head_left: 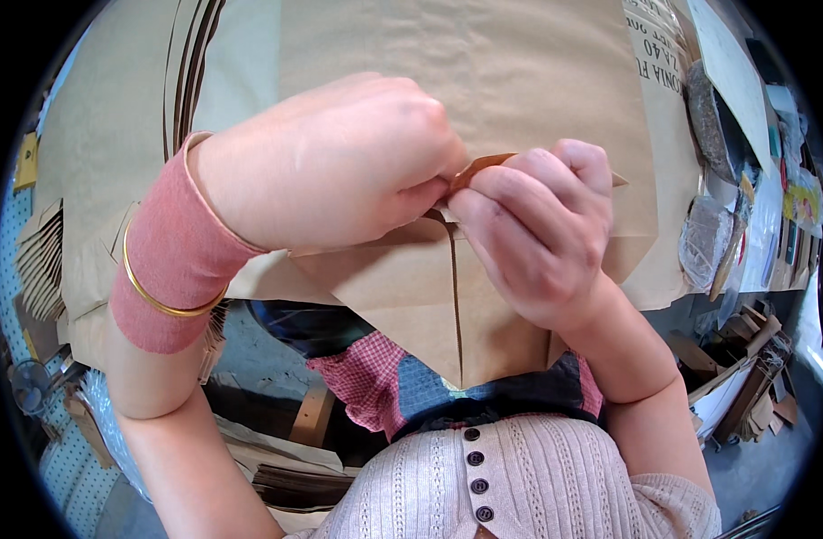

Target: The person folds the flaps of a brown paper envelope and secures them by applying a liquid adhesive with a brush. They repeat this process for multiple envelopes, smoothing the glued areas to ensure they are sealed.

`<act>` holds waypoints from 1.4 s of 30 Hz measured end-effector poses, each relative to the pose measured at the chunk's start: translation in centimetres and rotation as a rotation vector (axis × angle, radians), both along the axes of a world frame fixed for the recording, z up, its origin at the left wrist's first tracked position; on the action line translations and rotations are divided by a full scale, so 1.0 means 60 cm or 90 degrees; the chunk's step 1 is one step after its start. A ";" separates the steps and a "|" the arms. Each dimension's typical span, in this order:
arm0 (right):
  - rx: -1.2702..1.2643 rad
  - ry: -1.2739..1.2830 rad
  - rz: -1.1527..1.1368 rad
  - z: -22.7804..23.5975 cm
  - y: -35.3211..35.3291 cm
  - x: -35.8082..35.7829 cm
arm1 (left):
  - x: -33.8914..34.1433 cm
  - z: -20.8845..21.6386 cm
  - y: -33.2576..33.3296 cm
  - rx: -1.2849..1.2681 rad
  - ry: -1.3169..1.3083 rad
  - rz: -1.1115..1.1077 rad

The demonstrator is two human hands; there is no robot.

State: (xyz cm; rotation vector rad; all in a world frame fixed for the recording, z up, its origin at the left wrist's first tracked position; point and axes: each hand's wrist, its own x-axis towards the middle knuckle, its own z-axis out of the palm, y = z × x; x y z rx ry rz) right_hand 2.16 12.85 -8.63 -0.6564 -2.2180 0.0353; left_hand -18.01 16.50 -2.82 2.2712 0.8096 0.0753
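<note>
A brown kraft paper bag (398, 292) lies at the table's near edge, its folded end jutting toward me with a dark seam line down the middle. My left hand (339, 162) is closed, its fingertips pinching the raised paper at the fold. Right beside it my right hand (550, 234) is curled shut on the same fold, and a darker paper flap (479, 168) shows between the two hands. The exact grip of the fingertips is partly hidden. A pink cuff (182, 242) and a gold bangle (155, 298) are on my left forearm.
Large kraft paper sheets (537, 72) cover the table under my hands. Stacked paper edges (41, 260) show at far left. On the right are a clear plastic-wrapped bundle (704, 241) and a dark rounded object (709, 121). Cardboard scraps (748, 377) fill a container below the table.
</note>
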 end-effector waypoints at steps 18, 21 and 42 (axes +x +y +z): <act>0.006 -0.008 -0.010 -0.002 -0.004 -0.003 | -0.001 -0.006 -0.004 -0.007 0.025 0.022; 0.034 -0.006 0.004 -0.005 -0.004 0.000 | 0.002 -0.003 -0.009 0.034 0.052 0.013; 0.009 -0.002 -0.019 -0.008 -0.003 0.001 | 0.016 -0.001 -0.007 0.079 0.080 0.000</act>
